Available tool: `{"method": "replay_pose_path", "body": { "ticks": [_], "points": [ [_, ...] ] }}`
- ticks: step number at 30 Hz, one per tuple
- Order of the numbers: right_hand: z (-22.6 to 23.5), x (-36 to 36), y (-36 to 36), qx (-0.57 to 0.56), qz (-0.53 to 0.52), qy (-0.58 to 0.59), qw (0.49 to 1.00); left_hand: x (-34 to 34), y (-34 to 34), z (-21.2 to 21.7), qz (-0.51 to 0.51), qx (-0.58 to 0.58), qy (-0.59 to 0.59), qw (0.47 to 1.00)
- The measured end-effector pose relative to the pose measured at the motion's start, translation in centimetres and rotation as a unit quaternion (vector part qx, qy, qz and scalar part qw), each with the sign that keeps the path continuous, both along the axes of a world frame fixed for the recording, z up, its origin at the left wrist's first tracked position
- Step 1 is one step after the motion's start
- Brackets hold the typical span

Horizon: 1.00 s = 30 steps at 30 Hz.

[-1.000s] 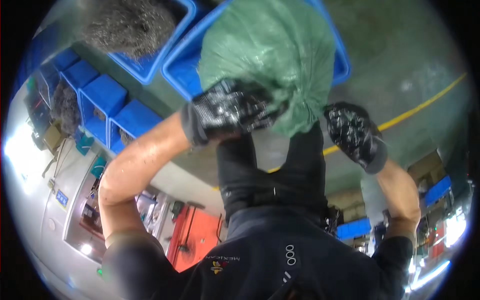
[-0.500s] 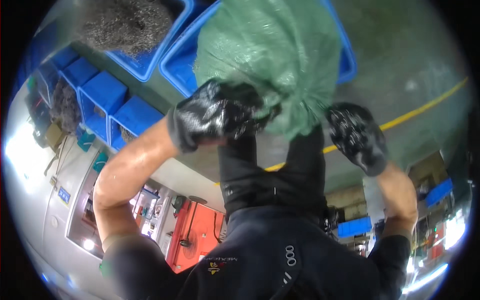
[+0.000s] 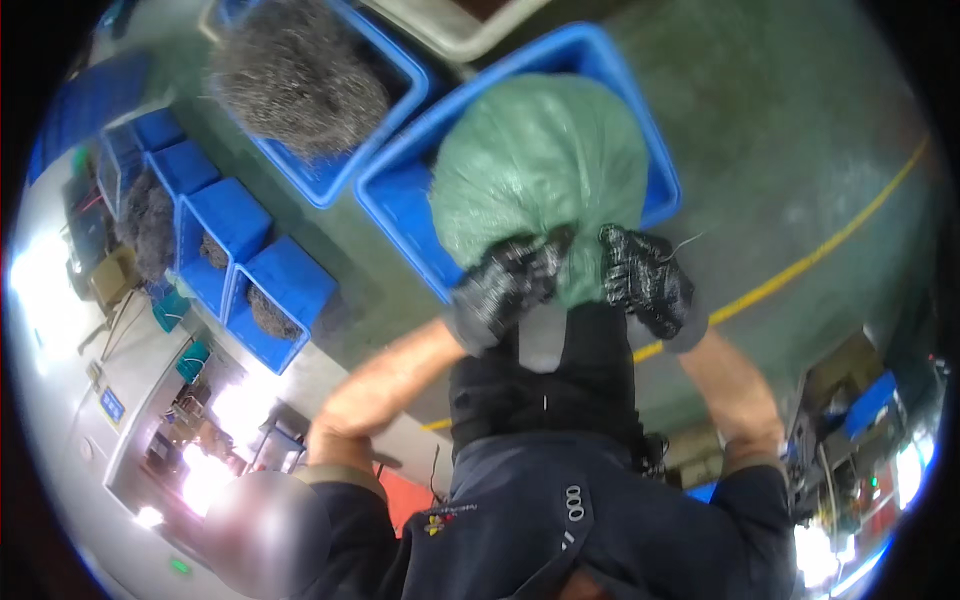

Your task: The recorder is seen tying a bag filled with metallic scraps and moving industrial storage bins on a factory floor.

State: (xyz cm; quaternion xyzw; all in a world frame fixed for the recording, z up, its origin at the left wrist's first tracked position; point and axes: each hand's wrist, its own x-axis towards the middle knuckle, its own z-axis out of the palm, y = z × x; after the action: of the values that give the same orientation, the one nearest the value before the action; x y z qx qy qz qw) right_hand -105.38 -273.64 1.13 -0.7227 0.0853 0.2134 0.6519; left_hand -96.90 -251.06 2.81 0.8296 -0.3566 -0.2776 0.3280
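Observation:
A bulging green woven sack (image 3: 540, 150) sits in a blue bin (image 3: 400, 200) before me, its gathered neck toward my legs. My left hand (image 3: 505, 285), in a black coated glove, is closed at the left side of the neck, gripping the sack's material. On the other side of the neck, my right hand (image 3: 650, 285) wears a matching glove, its fingers curled in. A thin pale strand (image 3: 688, 240) sticks out beside the right hand. What the right fingers hold is hidden.
At the upper left stands another blue bin (image 3: 320, 190) heaped with grey, wiry material (image 3: 300, 85). More blue bins (image 3: 285, 290) line the left side. A pale-rimmed container (image 3: 465, 45) lies beyond the sack. A yellow line (image 3: 800, 265) crosses the green floor on the right.
Both hands have come closer together at the sack's neck; the right has moved left. The sack now appears lower and rounder within the bin, with more of the bin visible.

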Motion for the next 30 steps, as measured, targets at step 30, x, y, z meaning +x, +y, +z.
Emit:
{"method": "replay_pose_path", "body": {
  "ticks": [30],
  "points": [
    [-1.1, 6.4, 3.0, 0.391, -0.043, -0.029, 0.919, -1.0, -1.8, -4.9, 0.085, 0.027, -0.140, 0.986]
  ]
}}
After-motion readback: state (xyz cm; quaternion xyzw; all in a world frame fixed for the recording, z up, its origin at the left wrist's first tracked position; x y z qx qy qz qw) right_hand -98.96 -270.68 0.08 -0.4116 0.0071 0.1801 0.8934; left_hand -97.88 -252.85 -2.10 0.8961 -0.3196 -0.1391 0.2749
